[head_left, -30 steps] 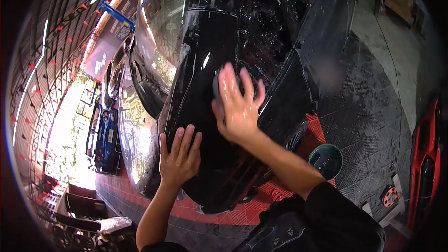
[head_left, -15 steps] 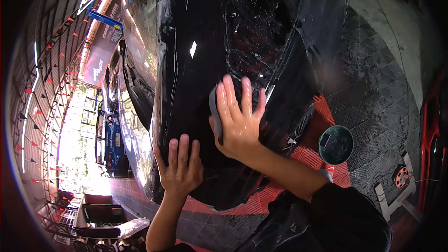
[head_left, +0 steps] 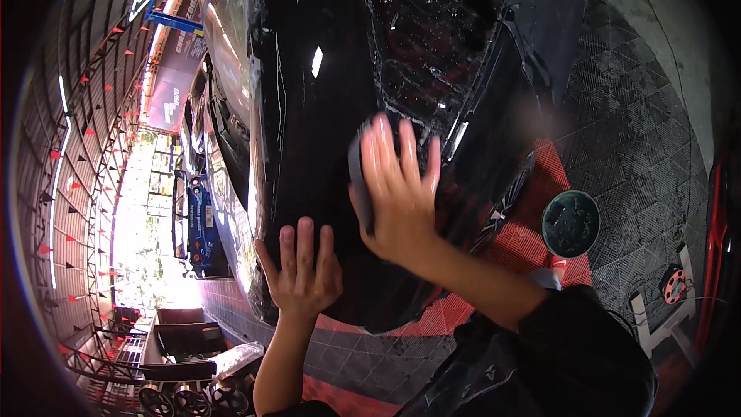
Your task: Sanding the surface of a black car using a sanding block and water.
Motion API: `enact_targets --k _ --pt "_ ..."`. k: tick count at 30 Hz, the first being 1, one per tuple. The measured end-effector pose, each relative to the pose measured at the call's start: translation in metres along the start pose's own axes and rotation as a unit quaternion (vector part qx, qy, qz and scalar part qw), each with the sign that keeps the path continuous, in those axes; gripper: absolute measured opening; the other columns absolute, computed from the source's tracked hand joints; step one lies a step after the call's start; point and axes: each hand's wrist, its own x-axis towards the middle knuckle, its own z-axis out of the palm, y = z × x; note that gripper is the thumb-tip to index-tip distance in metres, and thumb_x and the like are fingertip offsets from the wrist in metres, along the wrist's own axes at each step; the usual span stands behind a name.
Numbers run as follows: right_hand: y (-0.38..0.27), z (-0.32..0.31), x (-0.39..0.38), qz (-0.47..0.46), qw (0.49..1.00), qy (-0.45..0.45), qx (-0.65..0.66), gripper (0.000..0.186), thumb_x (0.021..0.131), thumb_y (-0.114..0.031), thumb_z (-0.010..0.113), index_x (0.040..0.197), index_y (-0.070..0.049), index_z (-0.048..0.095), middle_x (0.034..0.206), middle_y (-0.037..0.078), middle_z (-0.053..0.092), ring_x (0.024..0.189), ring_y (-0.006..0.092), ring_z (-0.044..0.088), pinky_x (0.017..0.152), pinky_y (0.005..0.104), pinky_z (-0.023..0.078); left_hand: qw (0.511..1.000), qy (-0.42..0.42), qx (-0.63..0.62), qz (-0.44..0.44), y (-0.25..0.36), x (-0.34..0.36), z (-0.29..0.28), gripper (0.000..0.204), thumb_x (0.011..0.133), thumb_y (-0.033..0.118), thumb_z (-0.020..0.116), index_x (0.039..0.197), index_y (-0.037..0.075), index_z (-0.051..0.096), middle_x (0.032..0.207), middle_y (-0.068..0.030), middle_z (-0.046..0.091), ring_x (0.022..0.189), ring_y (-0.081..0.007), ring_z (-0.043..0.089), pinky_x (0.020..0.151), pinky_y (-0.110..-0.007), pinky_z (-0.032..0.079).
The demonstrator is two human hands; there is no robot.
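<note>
A glossy black car body panel [head_left: 309,131] lies under both my hands. My right hand [head_left: 400,197] is wet and presses a flat grey pad [head_left: 356,174] against it, fingers stretched over the pad. Only the pad's left edge shows; the rest is hidden beneath the palm and fingers. Lower and to the left, my left hand [head_left: 305,274] rests on the panel with its fingers spread, holding nothing. Thin pale streaks run down the panel's far left part. Beyond my right hand, a dark surface [head_left: 432,38] is covered in water drops.
A dark green bucket [head_left: 571,224] stands on the floor at the right. Red floor tiles [head_left: 455,313] border grey ones [head_left: 633,131]. Further right are a red reel [head_left: 674,286] and a pale frame [head_left: 662,332]. A blue vehicle [head_left: 202,224] stands far left.
The view has shifted slightly, so the bucket and surroundings appear displaced. My right hand has moved a little up the panel with the pad; my left hand stays on the panel.
</note>
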Motion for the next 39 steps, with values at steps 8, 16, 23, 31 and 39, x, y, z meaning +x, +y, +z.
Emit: enact_targets --k 8,16,23,31,39 --pt "0.003 -0.001 0.047 -0.023 0.997 0.067 -0.001 0.073 0.089 -0.017 0.067 0.155 -0.001 0.039 0.164 0.018 0.036 0.153 0.0464 0.027 0.117 0.0706 0.017 0.999 -0.006 0.011 0.030 -0.008 -0.009 -0.004 0.051 0.094 0.018 0.053 0.143 0.005 0.058 0.158 -0.0230 0.044 0.154 -0.0395 0.029 0.122 -0.069 0.021" --pt "-0.001 -0.007 0.070 -0.052 0.993 0.099 0.028 0.075 0.085 -0.016 0.071 0.153 -0.002 0.044 0.162 0.016 0.041 0.151 0.0458 0.032 0.117 0.0706 0.016 1.000 -0.006 0.012 0.001 -0.007 -0.008 -0.003 0.041 0.094 0.022 0.055 0.132 0.012 0.069 0.152 -0.0152 0.053 0.153 -0.0358 0.033 0.120 -0.070 0.026" --pt "-0.001 -0.014 0.062 -0.058 0.997 0.060 -0.003 0.101 0.067 -0.028 0.082 0.155 -0.001 0.041 0.166 0.015 0.032 0.153 0.0425 0.027 0.112 0.0750 0.020 1.000 -0.017 0.007 0.005 -0.008 -0.012 -0.004 0.042 0.094 0.022 0.056 0.133 0.012 0.068 0.154 -0.0154 0.052 0.153 -0.0357 0.033 0.120 -0.069 0.026" --pt "-0.002 0.014 -0.006 -0.015 0.998 0.058 -0.022 0.076 0.079 -0.029 0.067 0.148 0.000 0.052 0.160 0.016 0.042 0.149 0.0409 0.036 0.115 0.0722 0.019 1.000 -0.009 0.008 0.005 -0.006 -0.010 -0.002 0.043 0.094 0.021 0.056 0.134 0.011 0.068 0.154 -0.0163 0.052 0.153 -0.0364 0.034 0.120 -0.069 0.026" --pt "-0.029 0.013 -0.007 0.053 0.996 0.034 0.070 0.082 0.087 -0.026 0.061 0.152 0.015 0.032 0.162 0.034 0.029 0.152 0.0470 0.028 0.121 0.0668 0.011 1.000 -0.007 0.018 0.012 -0.006 -0.010 -0.001 0.044 0.094 0.021 0.055 0.135 0.009 0.065 0.156 -0.0182 0.049 0.153 -0.0373 0.033 0.120 -0.069 0.024"
